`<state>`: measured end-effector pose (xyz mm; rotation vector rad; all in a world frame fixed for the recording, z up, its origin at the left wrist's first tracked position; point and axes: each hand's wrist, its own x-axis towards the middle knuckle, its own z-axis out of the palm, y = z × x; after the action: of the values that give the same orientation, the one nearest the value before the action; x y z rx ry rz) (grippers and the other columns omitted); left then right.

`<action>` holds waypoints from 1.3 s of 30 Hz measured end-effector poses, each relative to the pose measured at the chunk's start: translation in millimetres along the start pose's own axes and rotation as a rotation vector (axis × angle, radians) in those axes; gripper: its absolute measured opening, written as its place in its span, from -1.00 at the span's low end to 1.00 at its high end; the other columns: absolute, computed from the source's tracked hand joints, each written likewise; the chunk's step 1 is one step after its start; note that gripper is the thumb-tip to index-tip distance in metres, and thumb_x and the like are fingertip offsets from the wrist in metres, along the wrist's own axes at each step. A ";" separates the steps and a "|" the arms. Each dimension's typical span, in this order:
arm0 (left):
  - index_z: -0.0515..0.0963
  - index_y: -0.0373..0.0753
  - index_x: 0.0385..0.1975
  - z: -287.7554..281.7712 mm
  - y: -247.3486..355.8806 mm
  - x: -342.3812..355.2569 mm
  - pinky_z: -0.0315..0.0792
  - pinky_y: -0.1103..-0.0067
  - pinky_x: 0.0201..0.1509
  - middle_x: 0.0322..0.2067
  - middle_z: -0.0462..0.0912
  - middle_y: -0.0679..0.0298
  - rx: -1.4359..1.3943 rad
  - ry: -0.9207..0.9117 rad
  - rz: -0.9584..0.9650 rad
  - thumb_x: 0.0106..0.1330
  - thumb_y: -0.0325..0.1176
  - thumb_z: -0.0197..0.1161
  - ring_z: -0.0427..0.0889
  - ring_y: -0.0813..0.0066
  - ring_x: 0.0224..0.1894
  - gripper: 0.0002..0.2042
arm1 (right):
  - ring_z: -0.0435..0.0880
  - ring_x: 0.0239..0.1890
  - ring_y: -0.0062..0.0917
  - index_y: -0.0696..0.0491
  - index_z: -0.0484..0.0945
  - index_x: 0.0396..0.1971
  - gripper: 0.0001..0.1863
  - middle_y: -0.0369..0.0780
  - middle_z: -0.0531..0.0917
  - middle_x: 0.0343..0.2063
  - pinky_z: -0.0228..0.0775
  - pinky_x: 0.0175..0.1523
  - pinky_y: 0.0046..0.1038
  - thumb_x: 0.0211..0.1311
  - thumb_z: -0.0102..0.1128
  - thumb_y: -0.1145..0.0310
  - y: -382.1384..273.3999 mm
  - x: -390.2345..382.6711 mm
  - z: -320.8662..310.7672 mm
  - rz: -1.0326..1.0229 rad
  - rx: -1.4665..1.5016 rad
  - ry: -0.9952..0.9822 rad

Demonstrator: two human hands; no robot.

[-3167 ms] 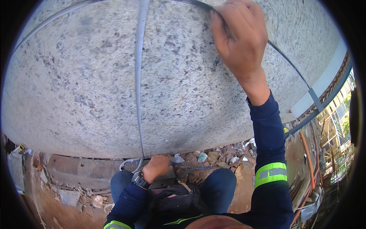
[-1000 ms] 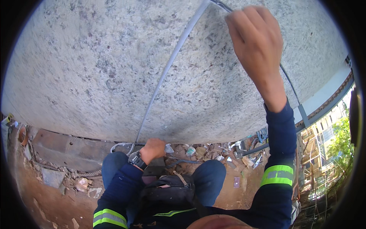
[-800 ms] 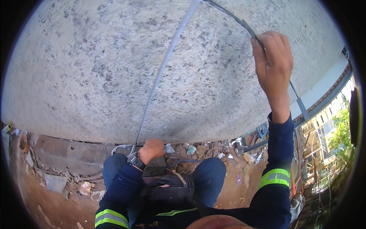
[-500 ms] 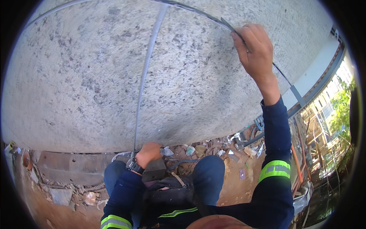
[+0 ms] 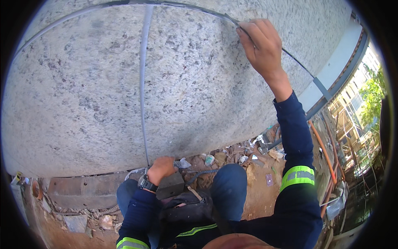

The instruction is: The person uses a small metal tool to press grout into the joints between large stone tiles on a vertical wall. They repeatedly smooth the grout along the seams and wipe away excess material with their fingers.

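Observation:
A large grey speckled stone slab (image 5: 99, 83) fills most of the view, with a narrow pale grey vertical joint (image 5: 143, 74) running down it. Across its top runs a curved joint (image 5: 186, 7), partly dark and partly grey. My right hand (image 5: 263, 45) is closed in a pinch at this upper joint, gripping a thin dark strip (image 5: 232, 19) whose end sticks out past the fingertips. Low down, beside the foot of the vertical joint, my left hand (image 5: 161, 169) is closed with its back toward me. Whatever it may hold is hidden.
Below the slab lie a long brown metal beam (image 5: 89, 191), a dark block (image 5: 171, 184) and scattered rubble (image 5: 219, 157). A black bag (image 5: 188, 207) hangs between my knees. Orange pipes (image 5: 323, 145) and a grey metal edge (image 5: 321, 89) are at the right.
The view has shifted, so the slab and its joints appear farther left. My right hand stays pinched on the dark strip at the upper joint; my left hand stays low and closed.

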<state>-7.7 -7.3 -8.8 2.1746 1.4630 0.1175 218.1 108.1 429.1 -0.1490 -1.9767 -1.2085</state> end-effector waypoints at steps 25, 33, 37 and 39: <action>0.60 -0.28 0.21 10.7 -12.4 8.8 0.51 0.17 0.26 0.11 0.69 -0.11 0.013 -0.143 -0.100 0.35 -0.04 0.35 0.64 -0.11 0.19 -0.46 | 0.57 -0.30 -0.22 0.17 0.65 -0.24 -0.88 -0.14 0.60 -0.38 0.40 -0.20 -0.28 0.24 0.37 0.55 30.7 -82.4 20.0 0.161 0.026 0.248; 0.64 -0.28 0.14 -70.0 38.1 -29.0 0.52 0.16 0.24 0.02 0.74 -0.03 -0.271 0.374 0.207 0.30 -0.22 0.42 0.68 -0.10 0.11 -0.56 | 0.51 -0.40 -0.23 0.17 0.65 -0.30 -0.87 -0.14 0.54 -0.48 0.34 -0.27 -0.27 0.15 0.39 0.59 37.9 -78.2 20.4 0.145 0.061 0.278; 0.60 -0.23 0.23 -217.7 36.8 -122.2 0.33 0.16 0.48 0.23 0.65 0.08 0.334 1.111 0.206 0.36 -0.25 0.41 0.56 0.07 0.35 -0.54 | 0.51 -0.41 -0.24 0.17 0.65 -0.33 -0.88 -0.15 0.51 -0.49 0.34 -0.29 -0.29 0.12 0.40 0.61 43.7 -78.1 18.4 0.127 0.091 0.279; 0.44 -0.39 0.39 -321.8 27.0 -178.8 0.31 0.24 0.52 0.34 0.57 0.05 0.722 1.439 0.231 0.57 -0.28 0.20 0.49 0.07 0.42 -0.52 | 0.51 -0.41 -0.25 0.18 0.64 -0.35 -0.88 -0.15 0.50 -0.50 0.35 -0.29 -0.29 0.11 0.40 0.62 44.3 -71.1 13.9 0.133 0.145 0.271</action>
<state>-170.4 -56.5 318.9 2.9611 2.0898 1.7808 279.1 163.4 408.6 -0.0398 -1.7798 -0.9433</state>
